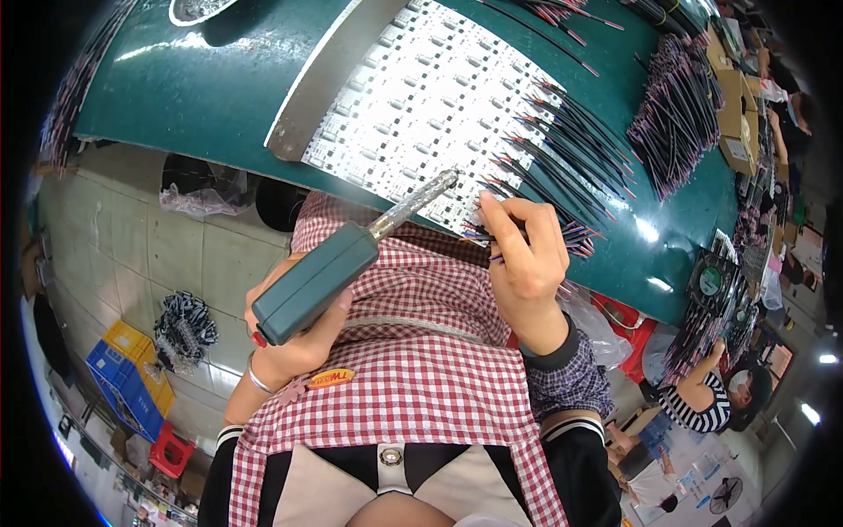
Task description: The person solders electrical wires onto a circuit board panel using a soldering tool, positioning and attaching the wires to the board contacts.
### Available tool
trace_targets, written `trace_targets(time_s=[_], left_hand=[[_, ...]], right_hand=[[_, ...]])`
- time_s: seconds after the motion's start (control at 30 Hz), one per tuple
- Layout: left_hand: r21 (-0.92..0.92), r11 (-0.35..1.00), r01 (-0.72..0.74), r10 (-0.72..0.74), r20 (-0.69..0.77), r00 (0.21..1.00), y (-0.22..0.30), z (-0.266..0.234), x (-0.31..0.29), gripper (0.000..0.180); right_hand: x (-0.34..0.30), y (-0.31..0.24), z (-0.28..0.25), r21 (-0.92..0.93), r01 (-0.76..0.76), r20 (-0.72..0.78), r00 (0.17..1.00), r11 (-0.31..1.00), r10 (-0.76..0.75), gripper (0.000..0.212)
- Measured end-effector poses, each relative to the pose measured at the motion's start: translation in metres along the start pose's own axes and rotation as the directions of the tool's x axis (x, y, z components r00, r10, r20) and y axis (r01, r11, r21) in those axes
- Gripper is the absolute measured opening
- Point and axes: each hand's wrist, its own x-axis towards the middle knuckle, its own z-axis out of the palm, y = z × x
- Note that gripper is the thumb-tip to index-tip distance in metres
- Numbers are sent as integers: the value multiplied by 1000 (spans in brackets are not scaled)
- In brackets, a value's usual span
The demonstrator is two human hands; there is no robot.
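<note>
My left hand (303,338) is wrapped round the dark green handle of a soldering gun (316,283). Its metal tip reaches up and to the right, over the lower part of a white circuit board panel (413,114) covered in rows of small components. My right hand (531,255) is closed in a pinch at the panel's lower right corner, on thin wires with dark sleeves; the fingers partly hide them. Along the panel's right edge several black wires (575,145) fan outward, their bare ends lying on the board. Whether the tip touches the board I cannot tell.
A grey metal bar (320,75) lies along the panel's left side on the green table (202,105). A round dish (200,9) is at the top left. Bundled black wires (674,119) and a cardboard box (736,119) are at the right. Several people sit farther off.
</note>
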Motion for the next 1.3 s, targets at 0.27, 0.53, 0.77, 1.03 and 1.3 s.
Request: trace_targets(time_s=[0.27, 0.53, 0.77, 1.03, 1.3], left_hand=[[-46, 999, 9, -8, 30, 1000, 0, 1, 0, 24], [53, 989, -141, 140, 29, 990, 10, 2, 12, 22], [34, 992, -122, 120, 53, 991, 11, 2, 13, 21], [52, 992, -117, 113, 71, 991, 14, 2, 15, 19], [65, 984, -166, 166, 9, 986, 11, 1, 12, 20]], right_hand=[[4, -8, -1, -54, -8, 66, 998, 999, 12, 52], [4, -10, 3, -39, -26, 35, 999, 999, 28, 52], [4, -12, 2, -66, -25, 40, 999, 997, 28, 50], [7, -13, 0, -59, -32, 65, 997, 998, 36, 49], [5, -10, 2, -45, -41, 42, 998, 998, 43, 47]])
